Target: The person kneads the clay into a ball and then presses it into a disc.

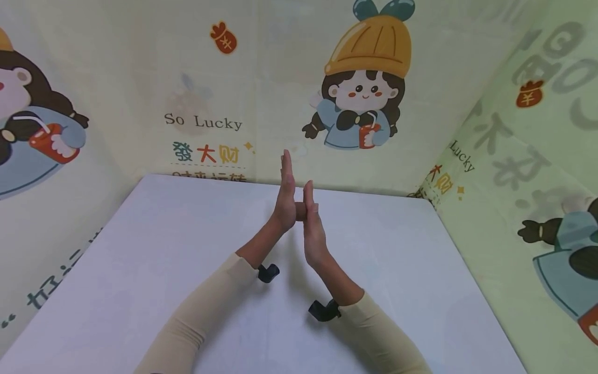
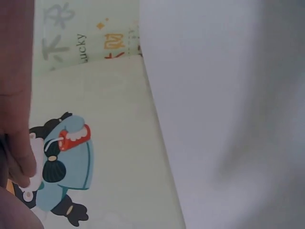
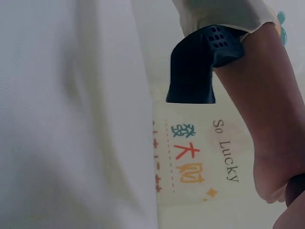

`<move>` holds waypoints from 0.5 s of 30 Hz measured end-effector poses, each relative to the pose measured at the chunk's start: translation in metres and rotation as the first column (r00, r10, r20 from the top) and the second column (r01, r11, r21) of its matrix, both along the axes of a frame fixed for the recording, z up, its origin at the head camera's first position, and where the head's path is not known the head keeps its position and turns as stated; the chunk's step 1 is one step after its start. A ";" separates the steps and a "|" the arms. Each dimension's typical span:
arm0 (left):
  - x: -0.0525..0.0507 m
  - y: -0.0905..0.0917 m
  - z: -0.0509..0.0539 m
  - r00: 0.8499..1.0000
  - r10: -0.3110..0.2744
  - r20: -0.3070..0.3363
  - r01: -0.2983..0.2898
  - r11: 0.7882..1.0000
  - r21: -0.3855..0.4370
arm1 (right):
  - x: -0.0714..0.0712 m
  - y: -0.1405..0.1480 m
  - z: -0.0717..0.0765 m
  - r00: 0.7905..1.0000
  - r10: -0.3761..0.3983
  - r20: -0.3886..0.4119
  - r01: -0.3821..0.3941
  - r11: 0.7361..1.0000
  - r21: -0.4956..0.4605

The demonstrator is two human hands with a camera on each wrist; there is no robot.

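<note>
Upright above the table, my left hand (image 1: 286, 200) and right hand (image 1: 315, 234) face each other palm to palm, fingers straight and pointing up. Between them is a small brown lump (image 1: 300, 211), touched by both palms; its exact kind cannot be made out. The left hand reaches a little higher than the right. In the right wrist view, the heel of the left hand (image 3: 274, 176) shows beside the dark lump (image 3: 296, 192), mostly cut off by the frame edge. Blurred fingers (image 2: 19, 143) fill the left edge of the left wrist view.
A white table (image 1: 187, 249) spreads beneath the arms, with the hands' shadow on it. Printed cloth walls (image 1: 275, 62) enclose its back and sides. Dark camera mounts sit at the left wrist (image 1: 268, 273) and right wrist (image 1: 324, 310), beside beige sleeves.
</note>
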State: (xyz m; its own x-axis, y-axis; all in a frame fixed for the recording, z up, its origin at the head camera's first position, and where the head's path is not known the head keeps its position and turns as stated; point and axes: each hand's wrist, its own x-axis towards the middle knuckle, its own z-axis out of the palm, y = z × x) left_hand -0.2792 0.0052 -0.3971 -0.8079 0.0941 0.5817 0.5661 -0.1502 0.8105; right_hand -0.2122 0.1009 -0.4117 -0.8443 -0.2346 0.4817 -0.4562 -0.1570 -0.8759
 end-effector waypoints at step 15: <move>0.020 0.013 -0.033 0.987 -0.142 0.074 0.147 0.987 -0.066 | -0.011 0.010 0.018 0.993 -0.070 -0.100 0.077 0.995 0.070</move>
State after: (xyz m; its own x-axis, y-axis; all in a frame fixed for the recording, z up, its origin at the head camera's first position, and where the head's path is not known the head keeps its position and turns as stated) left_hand -0.2596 0.0178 -0.4301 -0.8204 0.2522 0.5132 0.4855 -0.1668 0.8582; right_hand -0.2228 0.1113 -0.3939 -0.8109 -0.2113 0.5457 -0.5473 -0.0563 -0.8351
